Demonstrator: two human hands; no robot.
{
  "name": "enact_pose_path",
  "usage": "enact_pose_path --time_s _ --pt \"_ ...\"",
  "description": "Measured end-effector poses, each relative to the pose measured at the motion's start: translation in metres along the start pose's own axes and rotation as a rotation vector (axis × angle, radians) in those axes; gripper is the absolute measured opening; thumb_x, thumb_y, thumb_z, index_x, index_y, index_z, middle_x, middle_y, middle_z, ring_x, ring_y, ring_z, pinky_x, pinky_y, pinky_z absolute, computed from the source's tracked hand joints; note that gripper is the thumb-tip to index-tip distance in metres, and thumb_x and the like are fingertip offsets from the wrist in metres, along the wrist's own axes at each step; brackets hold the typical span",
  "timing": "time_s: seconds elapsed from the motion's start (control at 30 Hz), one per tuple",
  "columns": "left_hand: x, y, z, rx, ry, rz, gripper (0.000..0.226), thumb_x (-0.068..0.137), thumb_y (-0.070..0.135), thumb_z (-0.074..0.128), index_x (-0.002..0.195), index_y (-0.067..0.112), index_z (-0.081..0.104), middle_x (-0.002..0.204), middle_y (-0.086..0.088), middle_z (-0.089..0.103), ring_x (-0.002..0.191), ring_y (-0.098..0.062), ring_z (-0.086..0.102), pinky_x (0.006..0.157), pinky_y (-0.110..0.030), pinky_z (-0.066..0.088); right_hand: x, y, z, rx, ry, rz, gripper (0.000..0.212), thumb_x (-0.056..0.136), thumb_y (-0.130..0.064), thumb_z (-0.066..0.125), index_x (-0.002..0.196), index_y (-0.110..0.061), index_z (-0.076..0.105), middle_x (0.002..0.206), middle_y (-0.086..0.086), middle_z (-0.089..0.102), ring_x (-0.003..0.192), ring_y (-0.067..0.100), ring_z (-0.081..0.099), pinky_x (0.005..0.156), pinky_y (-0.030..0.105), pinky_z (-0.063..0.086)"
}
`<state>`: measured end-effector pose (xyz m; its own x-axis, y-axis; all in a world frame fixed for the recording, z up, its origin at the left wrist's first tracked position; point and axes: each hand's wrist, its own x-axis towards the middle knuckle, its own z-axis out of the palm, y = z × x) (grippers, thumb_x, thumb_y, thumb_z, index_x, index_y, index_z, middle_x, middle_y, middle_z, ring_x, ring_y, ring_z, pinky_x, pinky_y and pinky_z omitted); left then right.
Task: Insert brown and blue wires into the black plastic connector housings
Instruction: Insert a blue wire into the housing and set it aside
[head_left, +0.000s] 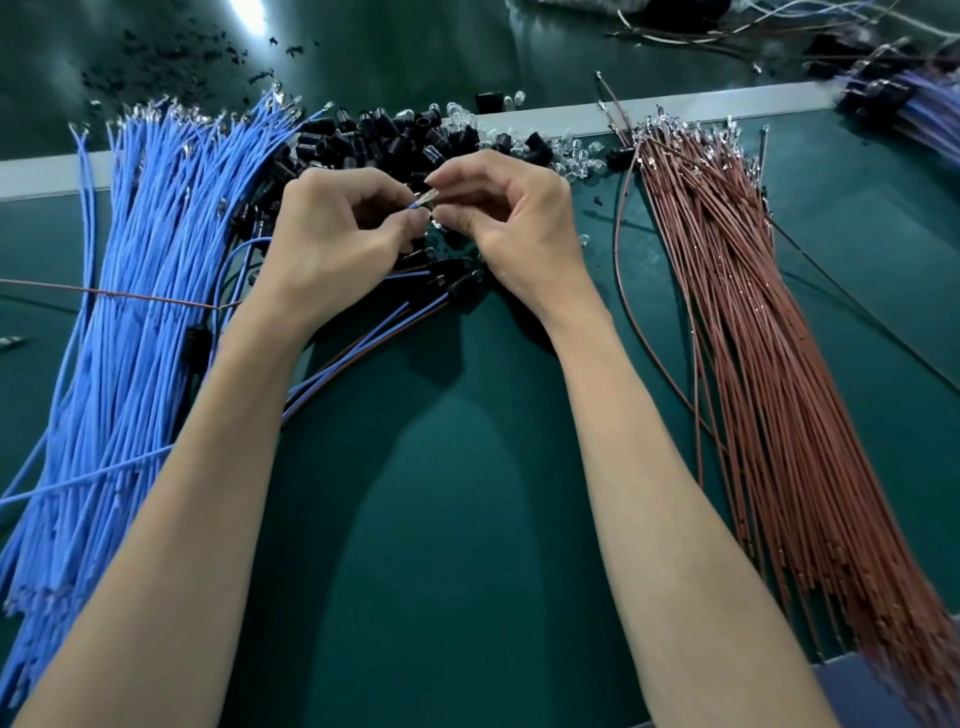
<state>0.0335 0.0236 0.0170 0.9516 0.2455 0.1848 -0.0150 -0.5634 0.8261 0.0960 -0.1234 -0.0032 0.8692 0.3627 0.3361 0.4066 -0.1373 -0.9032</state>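
My left hand (332, 234) pinches a single blue wire (414, 206) near its metal-tipped end. That tip points toward my right hand (511, 218), whose curled fingers pinch a small part I cannot make out. Both hands meet just in front of a heap of black connector housings (395, 137). A thick bundle of blue wires (140, 291) lies to the left. To the right lies a bundle of brown wires (769, 353). Several housings with brown and blue wires in them (363, 338) lie under my left wrist.
Small clear parts (571, 153) are scattered at the heap's right side. A pale strip (701, 111) crosses the green table. More wired housings (904, 101) lie at the far right. A loose brown wire (104, 294) crosses the blue bundle.
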Motion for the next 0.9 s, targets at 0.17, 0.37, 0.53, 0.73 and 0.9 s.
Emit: enact_pose_path --time_s 0.17,0.37,0.53,0.73,0.9 --pt "-0.0016 0.0013 -0.0018 -0.023 -0.005 -0.056 0.004 0.085 0.017 0.069 0.082 0.014 0.070 0.071 -0.007 0.067 0.058 -0.002 0.059 0.065 -0.020 0.050 -0.0020 0.0000 -0.0001 0.002 -0.012 -0.039 0.022 0.074 0.001 0.075 0.094 -0.006 0.072 0.084 -0.005 0.072 0.080 0.003 0.071 0.082 0.023 0.055" --pt "-0.0033 0.0046 -0.0030 -0.047 -0.013 -0.048 0.005 0.086 0.017 0.068 0.084 0.013 0.070 0.066 0.002 0.063 0.054 0.005 0.055 0.061 -0.010 0.044 -0.0021 0.0002 -0.0008 0.056 -0.017 -0.024 0.023 0.072 0.001 0.078 0.093 -0.006 0.072 0.084 -0.001 0.073 0.080 0.008 0.072 0.080 0.026 0.056" --pt "-0.0025 0.0054 -0.0047 -0.083 -0.033 -0.045 0.004 0.087 0.015 0.068 0.085 0.013 0.069 0.068 0.003 0.063 0.056 0.004 0.056 0.063 -0.011 0.045 -0.0020 -0.0002 0.0005 0.084 -0.022 -0.025 0.020 0.074 0.001 0.076 0.091 -0.009 0.072 0.085 0.003 0.073 0.081 0.013 0.072 0.082 0.032 0.057" --pt "-0.0051 0.0062 -0.0040 -0.068 -0.037 -0.033 0.004 0.086 0.016 0.068 0.083 0.014 0.068 0.067 0.002 0.063 0.057 0.003 0.055 0.062 -0.011 0.044 0.0003 -0.0009 -0.0027 0.210 -0.047 0.081 0.019 0.071 0.005 0.077 0.088 -0.002 0.072 0.084 0.013 0.072 0.078 0.018 0.068 0.080 0.030 0.056" --pt "-0.0050 0.0077 -0.0032 -0.064 -0.040 -0.030 0.005 0.087 0.017 0.067 0.083 0.014 0.069 0.071 -0.006 0.064 0.065 -0.009 0.058 0.069 -0.023 0.047 0.0001 -0.0020 -0.0061 0.257 -0.072 0.144 0.020 0.073 0.007 0.076 0.092 0.003 0.071 0.082 0.012 0.071 0.076 0.013 0.068 0.076 0.023 0.054"
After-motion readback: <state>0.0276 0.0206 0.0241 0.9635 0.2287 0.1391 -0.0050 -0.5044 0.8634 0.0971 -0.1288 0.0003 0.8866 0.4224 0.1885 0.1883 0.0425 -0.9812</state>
